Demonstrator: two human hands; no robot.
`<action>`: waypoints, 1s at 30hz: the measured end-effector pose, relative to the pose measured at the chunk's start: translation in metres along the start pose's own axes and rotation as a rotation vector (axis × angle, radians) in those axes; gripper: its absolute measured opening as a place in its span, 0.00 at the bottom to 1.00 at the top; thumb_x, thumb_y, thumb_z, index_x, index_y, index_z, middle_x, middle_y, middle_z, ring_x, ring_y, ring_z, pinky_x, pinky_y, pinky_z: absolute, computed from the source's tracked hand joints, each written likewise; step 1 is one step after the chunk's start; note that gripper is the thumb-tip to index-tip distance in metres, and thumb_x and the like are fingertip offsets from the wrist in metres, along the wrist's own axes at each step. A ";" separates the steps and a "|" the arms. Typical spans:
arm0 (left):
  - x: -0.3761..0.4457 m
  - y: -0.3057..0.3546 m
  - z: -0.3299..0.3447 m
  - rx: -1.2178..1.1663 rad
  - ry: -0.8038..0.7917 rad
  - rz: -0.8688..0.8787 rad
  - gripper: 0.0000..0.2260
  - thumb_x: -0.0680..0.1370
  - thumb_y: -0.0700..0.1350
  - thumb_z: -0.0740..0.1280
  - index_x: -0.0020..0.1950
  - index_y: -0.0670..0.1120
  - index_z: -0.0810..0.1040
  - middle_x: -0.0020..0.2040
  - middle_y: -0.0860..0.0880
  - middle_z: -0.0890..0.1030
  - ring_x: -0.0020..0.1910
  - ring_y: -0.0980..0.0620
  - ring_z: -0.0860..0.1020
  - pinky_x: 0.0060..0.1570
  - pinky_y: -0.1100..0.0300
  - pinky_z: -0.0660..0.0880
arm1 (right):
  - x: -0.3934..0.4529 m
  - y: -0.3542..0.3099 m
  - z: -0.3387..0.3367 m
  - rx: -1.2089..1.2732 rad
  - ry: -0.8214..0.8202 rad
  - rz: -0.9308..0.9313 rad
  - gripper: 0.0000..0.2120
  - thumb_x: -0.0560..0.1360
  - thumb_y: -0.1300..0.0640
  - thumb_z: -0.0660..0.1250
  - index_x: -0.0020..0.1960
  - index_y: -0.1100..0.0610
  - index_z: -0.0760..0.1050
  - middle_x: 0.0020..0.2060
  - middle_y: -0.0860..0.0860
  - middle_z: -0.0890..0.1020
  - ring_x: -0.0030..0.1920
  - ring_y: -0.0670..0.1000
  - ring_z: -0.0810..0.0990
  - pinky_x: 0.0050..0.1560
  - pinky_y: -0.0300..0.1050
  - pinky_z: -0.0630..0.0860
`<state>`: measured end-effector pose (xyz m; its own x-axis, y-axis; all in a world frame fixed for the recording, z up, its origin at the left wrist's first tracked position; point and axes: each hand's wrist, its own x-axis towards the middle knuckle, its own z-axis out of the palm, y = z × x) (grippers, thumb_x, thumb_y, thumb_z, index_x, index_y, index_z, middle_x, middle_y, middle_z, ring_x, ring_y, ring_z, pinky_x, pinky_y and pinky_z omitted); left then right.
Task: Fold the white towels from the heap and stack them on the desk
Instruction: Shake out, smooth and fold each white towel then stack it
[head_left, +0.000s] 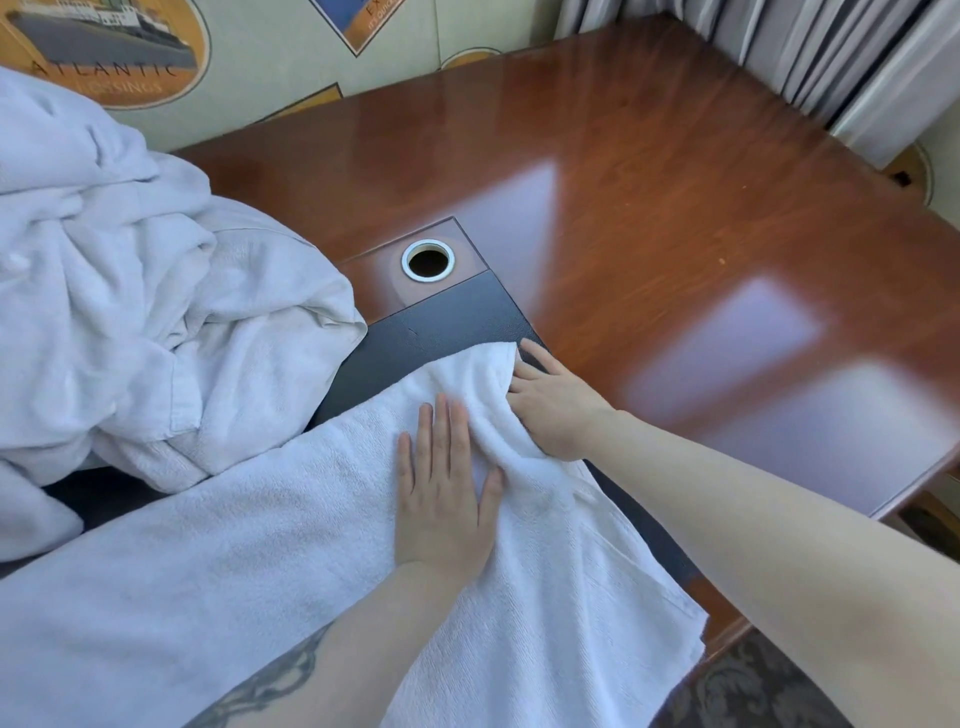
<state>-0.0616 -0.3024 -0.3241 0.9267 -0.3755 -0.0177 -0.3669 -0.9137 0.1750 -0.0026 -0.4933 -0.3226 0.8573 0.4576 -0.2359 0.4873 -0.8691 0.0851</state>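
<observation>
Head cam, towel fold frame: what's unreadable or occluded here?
- Right hand: fingertips tucked under the towel fold, grip unclear.
- Towel: near-left part cut off by the frame's bottom and left edges.
- Heap: towel count hidden in the folds; left edge crops it.
- Cable hole: inside too dark.
- Left hand: flat on the towel.

Heap (130, 312) left of towel (260, 545)
</observation>
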 end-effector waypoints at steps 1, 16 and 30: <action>0.000 -0.001 0.001 0.006 -0.005 0.007 0.31 0.80 0.57 0.48 0.79 0.40 0.52 0.79 0.43 0.55 0.78 0.46 0.54 0.74 0.46 0.52 | 0.002 0.003 0.001 -0.022 -0.026 0.027 0.26 0.77 0.58 0.53 0.76 0.53 0.62 0.77 0.50 0.59 0.78 0.52 0.48 0.73 0.55 0.27; 0.004 -0.007 0.004 0.009 -0.128 0.041 0.30 0.79 0.59 0.33 0.79 0.50 0.40 0.80 0.51 0.41 0.78 0.50 0.37 0.75 0.49 0.35 | -0.059 -0.025 -0.046 1.466 0.102 0.611 0.30 0.73 0.27 0.55 0.42 0.55 0.75 0.40 0.42 0.76 0.42 0.45 0.74 0.49 0.47 0.69; 0.032 -0.003 0.010 0.062 -0.151 0.191 0.28 0.79 0.61 0.38 0.78 0.56 0.35 0.78 0.53 0.32 0.76 0.52 0.30 0.73 0.47 0.31 | -0.155 -0.080 -0.007 0.893 0.383 1.078 0.08 0.76 0.51 0.66 0.44 0.44 0.66 0.39 0.42 0.72 0.39 0.46 0.70 0.36 0.43 0.67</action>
<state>-0.0320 -0.3127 -0.3347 0.8187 -0.5574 -0.1379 -0.5432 -0.8297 0.1284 -0.1732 -0.4937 -0.2865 0.7938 -0.5846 -0.1676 -0.5516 -0.5761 -0.6032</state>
